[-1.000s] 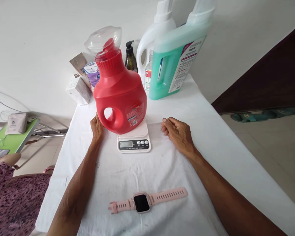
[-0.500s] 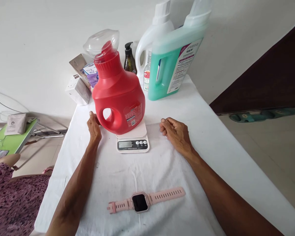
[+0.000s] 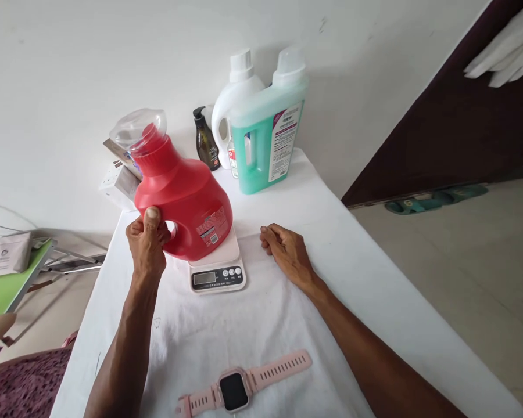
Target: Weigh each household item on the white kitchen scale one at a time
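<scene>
My left hand [image 3: 147, 241] is wrapped round the handle of a red laundry detergent jug [image 3: 185, 191], thumb on top. The jug leans to the left over the white kitchen scale [image 3: 218, 277]; whether its base still touches the platform I cannot tell. A clear plastic cap [image 3: 139, 128] covers its red spout. To the right of the scale, my right hand [image 3: 287, 252] rests on the cloth in a loose fist, nothing visible in it. A pink smartwatch [image 3: 234, 391] lies flat nearer to me.
Behind stand a green liquid jug [image 3: 261, 145], a white bottle [image 3: 237, 87], a dark pump bottle [image 3: 206, 142] and a white box [image 3: 119, 186]. White cloth covers the table [image 3: 353, 302]. A person in a patterned purple garment [image 3: 30, 383] is at lower left.
My left hand has closed round the jug's handle, and the jug has tilted left on the scale. The camera view has shifted. My right hand stays beside the scale.
</scene>
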The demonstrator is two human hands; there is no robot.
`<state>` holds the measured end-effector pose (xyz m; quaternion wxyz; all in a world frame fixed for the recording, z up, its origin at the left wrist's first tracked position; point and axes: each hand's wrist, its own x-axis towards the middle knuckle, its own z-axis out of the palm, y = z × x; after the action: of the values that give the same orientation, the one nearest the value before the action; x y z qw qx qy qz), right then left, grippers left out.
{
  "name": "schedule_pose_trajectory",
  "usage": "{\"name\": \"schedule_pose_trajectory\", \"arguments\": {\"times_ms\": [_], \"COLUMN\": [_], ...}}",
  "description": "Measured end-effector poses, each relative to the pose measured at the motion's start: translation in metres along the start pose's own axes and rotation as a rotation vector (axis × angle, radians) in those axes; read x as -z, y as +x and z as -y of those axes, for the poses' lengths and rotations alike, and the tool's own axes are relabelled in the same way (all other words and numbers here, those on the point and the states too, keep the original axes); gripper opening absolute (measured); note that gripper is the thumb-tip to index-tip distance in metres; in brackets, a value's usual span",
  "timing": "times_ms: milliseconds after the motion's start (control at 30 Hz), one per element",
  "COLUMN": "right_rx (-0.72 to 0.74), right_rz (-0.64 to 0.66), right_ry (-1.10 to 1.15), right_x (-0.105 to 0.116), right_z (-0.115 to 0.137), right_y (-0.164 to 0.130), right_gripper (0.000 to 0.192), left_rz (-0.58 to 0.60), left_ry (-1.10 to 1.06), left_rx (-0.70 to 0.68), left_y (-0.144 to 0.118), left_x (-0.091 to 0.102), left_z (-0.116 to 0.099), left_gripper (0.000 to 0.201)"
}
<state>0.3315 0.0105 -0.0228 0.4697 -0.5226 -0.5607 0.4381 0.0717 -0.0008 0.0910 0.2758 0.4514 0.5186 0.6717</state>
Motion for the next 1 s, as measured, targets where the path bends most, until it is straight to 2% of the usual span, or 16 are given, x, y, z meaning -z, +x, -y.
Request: {"name": "schedule_pose_trajectory", "arguments": {"times_ms": [67,167,333,433,533,667,767,1000], "right_rx": [0.006,0.006,0.005,-0.012,-0.010,-0.009,-0.021,-0.034], "right_rz": [0.003,0.012,0.018,0.015,0.009,0.001,0.003,-0.002], "right_ry": [0.000,0.007,0.015,0.000,-0.009,-0.013,-0.017,-0.010], "right_x": [0.001,0.002,0.003,0.003,0.003,0.003,0.003,0.003], "right_z": [-0.002,-0.002,-0.001,-0.001,-0.001,-0.003,-0.003,0.000], "right_y": [0.001,0.001,0.000,0.000,0.000,0.000,0.000,0.000], "right_gripper": [0.056,0.054,0.052,0.053,0.053,0.054,0.054,0.056], "left_rz": [-0.078,-0.124,-0.215,-0.224,-0.229,-0.234,-0.242,-0.256], "left_ry": [-0.038,-0.062,-0.074,-0.067,-0.070,-0.051,-0.010,-0.006], "left_rx": [0.001,0.000,-0.079,-0.032,0.021,0.121,0.142,0.126], "left_y": [0.007,0.026,0.083,0.117,0.137,0.142,0.137,0.130], "left_x": [-0.006,-0.013,-0.035,-0.055,-0.073,-0.091,-0.104,-0.132], "left_z": [0.000,-0.005,-0.015,-0.007,0.012,0.042,0.059,0.068], "left_gripper": [0.081,0.077,0.064,0.061,0.060,0.056,0.057,0.060]}}
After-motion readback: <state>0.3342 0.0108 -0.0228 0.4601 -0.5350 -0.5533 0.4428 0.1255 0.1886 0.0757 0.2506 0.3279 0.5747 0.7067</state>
